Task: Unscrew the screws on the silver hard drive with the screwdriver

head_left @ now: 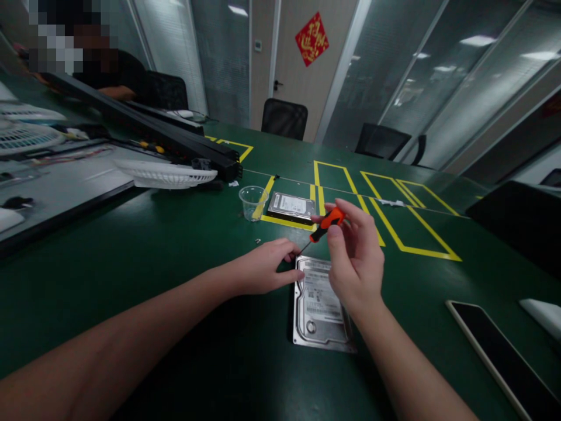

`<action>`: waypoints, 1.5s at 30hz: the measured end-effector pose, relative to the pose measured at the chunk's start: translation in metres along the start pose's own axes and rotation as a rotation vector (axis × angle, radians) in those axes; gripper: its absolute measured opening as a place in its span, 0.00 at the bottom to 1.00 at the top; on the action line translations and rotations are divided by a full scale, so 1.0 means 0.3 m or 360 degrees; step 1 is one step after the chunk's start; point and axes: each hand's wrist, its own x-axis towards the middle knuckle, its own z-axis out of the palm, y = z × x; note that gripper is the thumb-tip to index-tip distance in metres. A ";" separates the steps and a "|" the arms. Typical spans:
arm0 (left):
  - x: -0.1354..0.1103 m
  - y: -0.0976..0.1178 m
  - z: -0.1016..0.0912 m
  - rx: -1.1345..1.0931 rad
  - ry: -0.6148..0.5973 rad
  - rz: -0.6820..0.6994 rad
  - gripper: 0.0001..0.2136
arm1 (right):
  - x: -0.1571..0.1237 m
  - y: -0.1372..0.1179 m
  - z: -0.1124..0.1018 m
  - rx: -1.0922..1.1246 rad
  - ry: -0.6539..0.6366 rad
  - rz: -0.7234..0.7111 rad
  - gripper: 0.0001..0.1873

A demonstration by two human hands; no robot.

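A silver hard drive (322, 327) with a white label lies flat on the green table in front of me. My left hand (267, 266) grips its far left corner, thumb on the left edge and fingers curled by the screwdriver's tip. An orange and black screwdriver (326, 225) is tilted in the fingers of my right hand (357, 257). Its thin shaft points down to the far left corner of the drive; whether the tip sits in a screw I cannot tell. My right hand covers part of the drive's right side.
Beyond my hands, a second hard drive (291, 204) lies within yellow tape beside a clear plastic cup (253, 203). Tiny metal pieces (258, 241) lie nearby. A phone (499, 356) rests at right. White fan grilles (166, 174) and a long black bar (144, 123) occupy the left; a person sits behind.
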 end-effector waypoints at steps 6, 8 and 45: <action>0.003 -0.005 0.005 -0.0009 0.0016 0.0006 0.19 | -0.001 0.015 0.000 -0.0081 0.0085 -0.0025 0.24; 0.003 -0.003 0.004 -0.0005 0.0015 -0.0009 0.19 | -0.002 0.021 -0.003 -0.0148 0.0079 -0.0044 0.25; -0.001 -0.010 0.006 0.0004 0.0024 0.0008 0.19 | -0.003 0.013 -0.002 -0.0016 -0.0058 0.0000 0.24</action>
